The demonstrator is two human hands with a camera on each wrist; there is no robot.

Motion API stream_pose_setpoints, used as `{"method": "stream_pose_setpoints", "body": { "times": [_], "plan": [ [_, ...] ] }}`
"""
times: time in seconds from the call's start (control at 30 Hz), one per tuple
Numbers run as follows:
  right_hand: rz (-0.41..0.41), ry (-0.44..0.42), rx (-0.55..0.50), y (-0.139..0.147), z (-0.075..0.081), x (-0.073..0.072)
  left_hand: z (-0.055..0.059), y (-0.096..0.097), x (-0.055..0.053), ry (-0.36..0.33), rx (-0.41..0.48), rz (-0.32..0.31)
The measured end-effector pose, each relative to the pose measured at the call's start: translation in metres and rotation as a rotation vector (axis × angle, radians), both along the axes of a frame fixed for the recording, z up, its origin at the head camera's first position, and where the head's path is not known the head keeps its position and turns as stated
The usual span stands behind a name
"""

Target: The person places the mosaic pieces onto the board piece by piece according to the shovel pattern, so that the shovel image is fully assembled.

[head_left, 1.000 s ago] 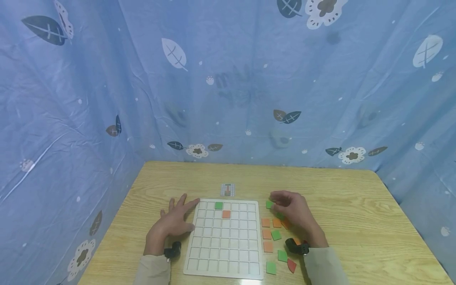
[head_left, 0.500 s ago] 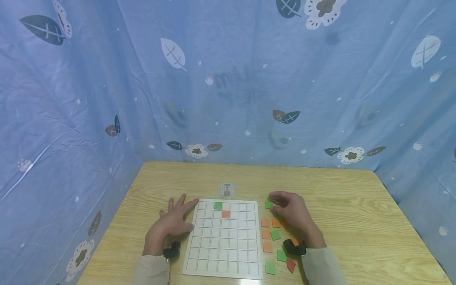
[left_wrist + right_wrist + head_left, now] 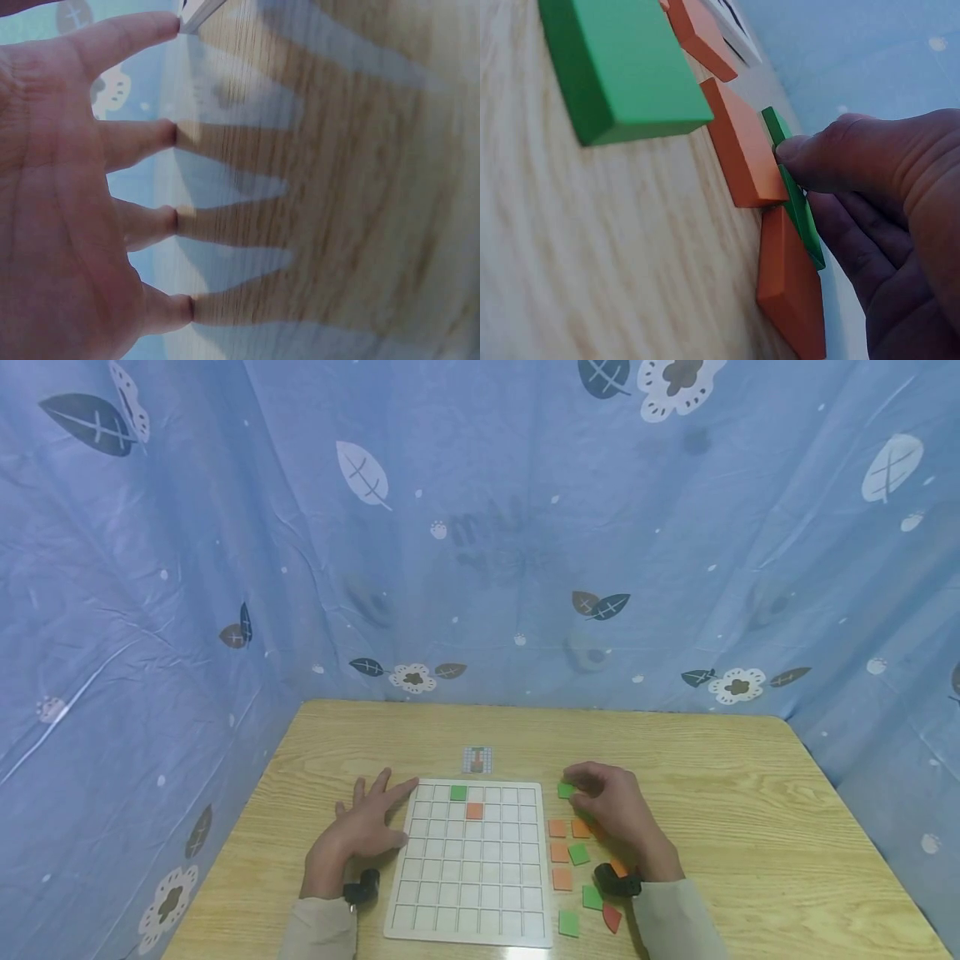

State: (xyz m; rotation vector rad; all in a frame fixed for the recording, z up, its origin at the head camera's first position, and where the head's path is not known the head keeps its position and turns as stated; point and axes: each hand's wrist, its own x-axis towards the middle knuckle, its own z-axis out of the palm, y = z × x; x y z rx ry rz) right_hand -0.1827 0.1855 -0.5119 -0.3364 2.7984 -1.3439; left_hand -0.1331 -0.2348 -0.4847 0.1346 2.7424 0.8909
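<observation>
A pale gridded board (image 3: pixel 468 941) lies on the table, with a green square tile (image 3: pixel 458 793) and an orange square tile (image 3: pixel 475 811) in its upper cells. My left hand (image 3: pixel 365 829) is spread at the board's left edge; its index fingertip and thumb touch that edge, the other fingertips rest on the table. To the right of the board, my right hand (image 3: pixel 615 802) bends its fingers and thumb about a green tile (image 3: pixel 565 790). In the right wrist view the thumb tip meets the green tiles (image 3: pixel 802 225); whether it pinches one is unclear.
Loose orange tiles (image 3: pixel 562 879) and green tiles (image 3: pixel 568 923) lie between the board and my right wrist, beside a red wedge piece (image 3: pixel 612 918). A small pattern card (image 3: pixel 477 760) lies beyond the board. A blue curtain (image 3: pixel 517 568) hangs behind the table (image 3: pixel 720 793).
The view has shifted very slightly. My right hand stays over the same green tiles, covering slightly more of the nearer one; my left hand keeps its place and the tiles have not moved.
</observation>
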Motion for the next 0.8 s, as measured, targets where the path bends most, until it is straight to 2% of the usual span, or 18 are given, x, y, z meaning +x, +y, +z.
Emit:
{"method": "stream_pose_setpoints", "body": {
  "times": [0.13, 0.27, 0.3, 0.43, 0.5, 0.53, 0.8],
  "plan": [
    [0.004, -0.004, 0.009, -0.001, 0.001, 0.000, 0.004, 0.001, 0.001, -0.009, -0.007, 0.001],
    [0.009, 0.005, 0.021, -0.002, 0.000, 0.000, 0.003, 0.001, 0.001, -0.003, -0.005, 0.000],
    [0.011, 0.011, 0.024, -0.003, 0.000, 0.000, -0.001, 0.000, 0.000, 0.008, -0.003, -0.002],
    [0.013, 0.027, 0.026, -0.001, -0.003, 0.001, 0.001, 0.001, 0.000, -0.004, -0.009, 0.004],
    [0.008, 0.026, 0.007, 0.001, -0.004, 0.002, 0.001, 0.001, -0.001, -0.011, -0.018, 0.003],
    [0.005, 0.021, -0.005, 0.002, -0.005, 0.002, 0.005, 0.002, 0.000, -0.021, -0.023, 0.004],
    [-0.001, -0.048, -0.105, 0.008, -0.007, -0.001, 0.007, 0.003, 0.001, -0.025, -0.045, 0.001]
  ]
}}
